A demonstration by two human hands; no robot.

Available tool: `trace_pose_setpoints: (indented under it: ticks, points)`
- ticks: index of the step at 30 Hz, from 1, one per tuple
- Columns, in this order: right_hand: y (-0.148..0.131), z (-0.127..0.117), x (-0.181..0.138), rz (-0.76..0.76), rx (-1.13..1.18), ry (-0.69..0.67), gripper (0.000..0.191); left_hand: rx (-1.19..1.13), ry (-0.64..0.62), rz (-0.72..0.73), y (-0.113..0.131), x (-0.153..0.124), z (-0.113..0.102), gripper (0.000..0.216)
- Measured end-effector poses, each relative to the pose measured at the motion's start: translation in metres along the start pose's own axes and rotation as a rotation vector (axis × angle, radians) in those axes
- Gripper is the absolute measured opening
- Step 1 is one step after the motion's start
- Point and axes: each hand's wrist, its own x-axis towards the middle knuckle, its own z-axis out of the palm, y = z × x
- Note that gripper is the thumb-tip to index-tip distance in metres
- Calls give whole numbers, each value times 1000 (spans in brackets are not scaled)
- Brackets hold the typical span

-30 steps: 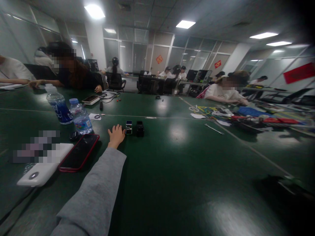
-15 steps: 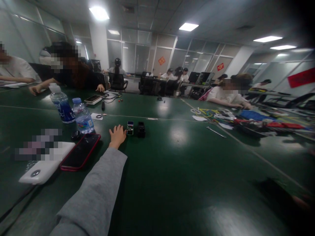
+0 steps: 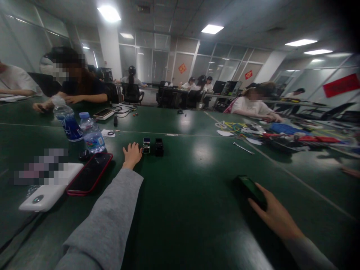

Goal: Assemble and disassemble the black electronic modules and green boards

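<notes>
My left hand (image 3: pixel 132 154) lies on the green table with its fingers spread. Its fingertips are beside a small device (image 3: pixel 146 145) with a dark screen and a pale body. A small black block-shaped device (image 3: pixel 159 147) stands just right of that one. At the lower right, my right hand (image 3: pixel 271 210) grips a dark oblong box (image 3: pixel 250 189) between thumb and fingers, holding it slanted over the table. I cannot make out what kind of box it is.
Left of my arm lie a red-edged phone (image 3: pixel 90 173), a white power bank (image 3: pixel 53 189) and two bottles, one a clear water bottle (image 3: pixel 91 132). A wrench (image 3: pixel 243 148) and heaped cables and tools (image 3: pixel 289 131) lie at right. Other people sit around.
My right hand has come in from the right edge with the dark box, which was a blur there before. My left hand stays beside the small device. The view has shifted slightly.
</notes>
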Motion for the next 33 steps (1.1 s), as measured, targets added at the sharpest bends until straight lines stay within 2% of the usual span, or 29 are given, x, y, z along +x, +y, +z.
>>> trace_pose_setpoints:
  ticks: [4,8,12,14,16,19,21,23,27,33]
  points:
    - [-91,52,46,-191,232,-229,59,1,-15,4,2,-2,-4,53]
    - [-177,92,86,-350,363,-303,55,33,4,0,4,-3,-6,50]
    - [-235,126,105,-449,467,-366,58,49,17,8,6,-4,-5,49]
    - [-253,140,112,-478,556,-408,47,63,31,7,6,-4,-4,49]
    - [-261,152,122,-439,640,-360,36,72,31,3,7,-4,-4,49]
    - [-257,169,141,-325,663,-166,37,65,32,7,7,-4,-4,48]
    - [-249,180,153,-295,620,-121,39,56,41,14,6,-4,-4,48]
    - [-241,187,160,-314,566,-175,43,48,39,12,6,-4,-4,48]
    - [-238,193,161,-444,481,-320,48,27,24,-1,6,-2,-3,48]
    - [-243,188,154,-461,433,-299,42,32,34,-1,6,-2,-3,48]
